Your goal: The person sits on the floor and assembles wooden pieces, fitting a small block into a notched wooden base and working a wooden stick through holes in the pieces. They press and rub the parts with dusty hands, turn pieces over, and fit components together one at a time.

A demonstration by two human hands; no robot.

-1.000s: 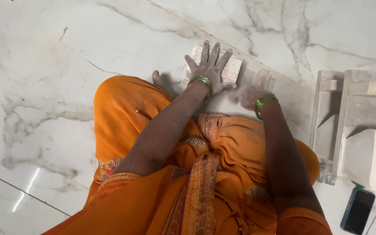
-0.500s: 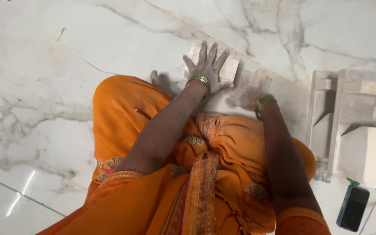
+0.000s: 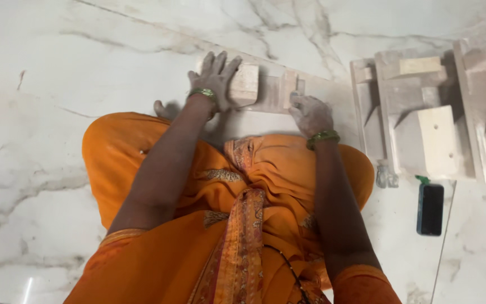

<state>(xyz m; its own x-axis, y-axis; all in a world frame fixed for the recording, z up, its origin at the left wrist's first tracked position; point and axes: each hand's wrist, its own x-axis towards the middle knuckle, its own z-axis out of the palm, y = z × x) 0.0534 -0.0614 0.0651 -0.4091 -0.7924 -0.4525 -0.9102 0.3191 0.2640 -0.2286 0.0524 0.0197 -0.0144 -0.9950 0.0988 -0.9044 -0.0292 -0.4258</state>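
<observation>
Now the left hand (image 3: 216, 79) lies flat, fingers spread, on a pale block (image 3: 245, 84) at the far edge of the lap — pressing on it, not gripping. Just right of the block a flat slab (image 3: 274, 93) carries a small upright piece (image 3: 288, 88); the right hand (image 3: 309, 114) rests beside it, fingers curled, but whether it grasps anything I cannot tell. Both wrists wear green bangles. Further right, stacked wooden pieces (image 3: 423, 107) lie on the marble floor (image 3: 57, 84) — a dark phone (image 3: 430, 209) nearer.
</observation>
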